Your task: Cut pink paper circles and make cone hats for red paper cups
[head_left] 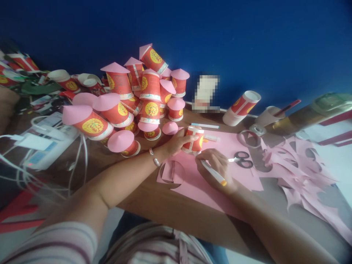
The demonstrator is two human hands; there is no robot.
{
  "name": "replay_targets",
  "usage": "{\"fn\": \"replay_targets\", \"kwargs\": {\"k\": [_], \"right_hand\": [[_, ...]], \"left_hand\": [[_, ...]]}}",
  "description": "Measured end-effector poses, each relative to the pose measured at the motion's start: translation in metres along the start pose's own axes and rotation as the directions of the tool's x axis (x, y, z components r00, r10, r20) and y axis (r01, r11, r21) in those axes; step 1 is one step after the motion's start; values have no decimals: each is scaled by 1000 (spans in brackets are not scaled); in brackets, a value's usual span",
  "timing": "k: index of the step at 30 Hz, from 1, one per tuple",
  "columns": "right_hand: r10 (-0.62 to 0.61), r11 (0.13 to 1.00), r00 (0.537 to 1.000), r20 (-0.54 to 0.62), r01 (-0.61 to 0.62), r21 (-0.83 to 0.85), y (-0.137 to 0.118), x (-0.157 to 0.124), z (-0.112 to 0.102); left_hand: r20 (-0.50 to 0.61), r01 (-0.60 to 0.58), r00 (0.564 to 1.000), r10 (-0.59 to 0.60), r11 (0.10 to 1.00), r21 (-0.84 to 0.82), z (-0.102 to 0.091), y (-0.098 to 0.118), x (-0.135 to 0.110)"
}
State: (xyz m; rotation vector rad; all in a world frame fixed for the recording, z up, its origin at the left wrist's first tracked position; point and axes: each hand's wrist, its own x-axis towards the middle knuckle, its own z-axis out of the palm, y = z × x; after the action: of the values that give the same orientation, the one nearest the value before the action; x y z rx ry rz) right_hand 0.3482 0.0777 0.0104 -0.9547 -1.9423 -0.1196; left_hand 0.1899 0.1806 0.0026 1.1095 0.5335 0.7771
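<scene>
My left hand [178, 142] is wrapped round a red paper cup [193, 141] with a yellow print, held above the pink paper [189, 179]. Close beside it, my right hand [216, 167] grips a white marker [213, 171] with a yellow-orange end pointing back toward me. The marker's tip is hidden near the cup. Black-handled scissors [242, 160] lie on the pink paper to the right of my right hand. A round clear piece [178, 172] rests over the paper's left corner.
Red cups with pink cone tops [117, 79] are piled at the back left. A power strip [48, 141] with white cables stands left. Pink paper scraps [299, 165], tape rolls [249, 138] and stacked cups [242, 108] are on the right. A blue wall [176, 33] rises behind.
</scene>
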Motion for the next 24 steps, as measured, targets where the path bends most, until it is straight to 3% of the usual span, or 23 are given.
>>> {"fn": "replay_targets", "kwargs": {"k": [6, 24], "right_hand": [[-8, 1000, 1000, 16, 7, 19, 1, 2, -2], [43, 996, 999, -20, -44, -72, 6, -7, 2]], "left_hand": [[59, 5, 998, -3, 1000, -25, 0, 0, 0], [49, 1, 999, 0, 999, -36, -2, 0, 0]]}}
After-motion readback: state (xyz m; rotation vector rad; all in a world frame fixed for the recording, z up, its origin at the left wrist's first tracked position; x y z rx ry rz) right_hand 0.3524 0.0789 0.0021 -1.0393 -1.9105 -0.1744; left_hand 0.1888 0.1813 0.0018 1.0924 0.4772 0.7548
